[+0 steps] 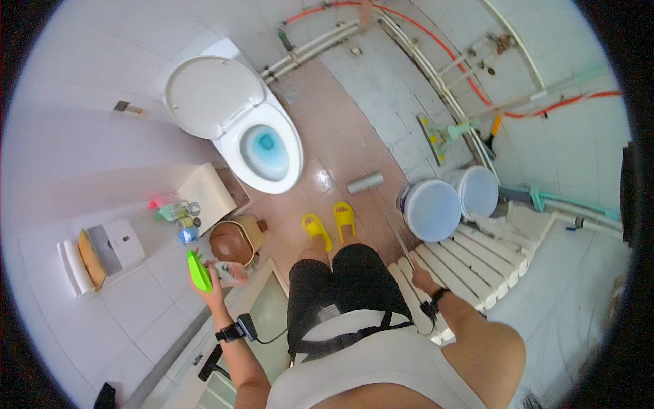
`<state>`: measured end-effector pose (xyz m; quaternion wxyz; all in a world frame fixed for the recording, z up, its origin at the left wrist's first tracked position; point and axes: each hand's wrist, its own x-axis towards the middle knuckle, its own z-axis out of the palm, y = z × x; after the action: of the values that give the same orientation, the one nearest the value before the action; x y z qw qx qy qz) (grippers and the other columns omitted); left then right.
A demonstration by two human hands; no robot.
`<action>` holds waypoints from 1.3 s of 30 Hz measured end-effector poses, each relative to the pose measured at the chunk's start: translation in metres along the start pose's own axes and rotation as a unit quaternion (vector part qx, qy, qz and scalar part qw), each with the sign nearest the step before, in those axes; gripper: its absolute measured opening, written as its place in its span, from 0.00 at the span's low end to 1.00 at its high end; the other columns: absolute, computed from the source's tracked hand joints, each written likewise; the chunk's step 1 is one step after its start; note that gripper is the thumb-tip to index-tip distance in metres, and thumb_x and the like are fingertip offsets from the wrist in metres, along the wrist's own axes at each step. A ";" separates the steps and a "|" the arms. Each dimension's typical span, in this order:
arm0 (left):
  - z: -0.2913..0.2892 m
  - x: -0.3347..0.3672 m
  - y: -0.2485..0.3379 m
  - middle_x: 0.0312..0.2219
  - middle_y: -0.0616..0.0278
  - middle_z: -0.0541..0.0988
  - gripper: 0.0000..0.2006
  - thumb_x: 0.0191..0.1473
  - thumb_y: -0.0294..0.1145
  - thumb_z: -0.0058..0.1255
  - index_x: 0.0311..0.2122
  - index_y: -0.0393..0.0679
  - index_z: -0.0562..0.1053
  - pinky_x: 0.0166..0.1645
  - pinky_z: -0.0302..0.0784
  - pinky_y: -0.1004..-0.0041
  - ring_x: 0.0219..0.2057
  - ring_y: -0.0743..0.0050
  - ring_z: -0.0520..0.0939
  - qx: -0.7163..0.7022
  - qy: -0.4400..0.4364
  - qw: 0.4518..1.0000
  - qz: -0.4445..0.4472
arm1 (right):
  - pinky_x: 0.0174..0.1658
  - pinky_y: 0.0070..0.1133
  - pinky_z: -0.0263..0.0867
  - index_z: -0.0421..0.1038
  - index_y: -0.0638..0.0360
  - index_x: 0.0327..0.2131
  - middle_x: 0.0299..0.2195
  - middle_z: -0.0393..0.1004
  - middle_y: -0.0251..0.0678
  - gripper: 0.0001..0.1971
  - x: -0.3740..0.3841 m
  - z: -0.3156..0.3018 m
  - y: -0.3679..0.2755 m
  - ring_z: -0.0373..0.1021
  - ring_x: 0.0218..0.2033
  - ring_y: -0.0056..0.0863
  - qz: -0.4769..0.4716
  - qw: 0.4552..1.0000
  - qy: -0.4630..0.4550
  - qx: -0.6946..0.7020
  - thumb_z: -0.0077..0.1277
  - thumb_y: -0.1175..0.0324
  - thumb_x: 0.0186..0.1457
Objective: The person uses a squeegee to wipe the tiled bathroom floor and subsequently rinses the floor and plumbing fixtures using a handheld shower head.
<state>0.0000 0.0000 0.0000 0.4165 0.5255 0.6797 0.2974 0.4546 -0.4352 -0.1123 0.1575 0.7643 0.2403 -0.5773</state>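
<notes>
My left hand (pixel 212 283) is wrapped round a spray bottle with a bright green trigger head (pixel 198 271) and a clear body with a pinkish label (pixel 231 273). The bottle is held out at the left, beside a brown waste bin (pixel 231 238). At the right, my right hand (pixel 424 280) grips the thin pole of a mop (pixel 398 235). Its grey-white head (pixel 366 183) rests on the pink tiled floor, ahead of my yellow slippers (pixel 345 219). The toilet (pixel 289 167) stands ahead with its lid up and blue water in the bowl.
Two white buckets (pixel 432 208) stand at the right by a white slatted radiator (pixel 470 262). Several bottles (pixel 178 211) stand near the left wall, under a tissue holder (pixel 122 249). A green-handled brush (pixel 443 136) leans at the far right, below pipes and a red hose (pixel 436 44).
</notes>
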 end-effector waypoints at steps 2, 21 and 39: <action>0.018 0.025 0.030 0.47 0.53 0.69 0.24 0.41 0.20 0.42 0.48 0.35 0.64 0.47 0.66 0.71 0.40 0.67 0.73 0.012 -0.031 0.999 0.038 | 0.17 0.32 0.63 0.44 0.53 0.59 0.34 0.72 0.48 0.27 -0.036 0.053 0.092 0.69 0.18 0.41 0.015 0.999 -0.003 0.051 0.37 0.66 0.56; 0.146 0.199 0.006 0.47 0.57 0.66 0.32 0.40 0.24 0.45 0.56 0.39 0.55 0.50 0.64 0.74 0.46 0.69 0.69 -0.066 -0.214 0.965 0.136 | 0.13 0.21 0.55 0.50 0.50 0.58 0.11 0.57 0.28 0.23 -0.136 0.119 0.071 0.56 0.09 0.21 0.140 0.815 -0.008 0.563 0.32 0.57 0.60; 0.001 0.282 -0.056 0.41 0.55 0.70 0.32 0.42 0.32 0.50 0.55 0.36 0.56 0.49 0.63 0.72 0.43 0.66 0.70 0.028 -0.071 0.997 0.006 | 0.13 0.17 0.53 0.52 0.45 0.57 0.12 0.57 0.26 0.25 -0.148 0.039 0.013 0.54 0.11 0.17 0.125 0.863 -0.054 0.486 0.39 0.52 0.57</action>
<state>-0.0536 0.2557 -0.1189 0.4470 0.5607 0.6532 0.2433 0.3984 -0.4935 0.0182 -0.1500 0.7351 -0.1769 -0.6371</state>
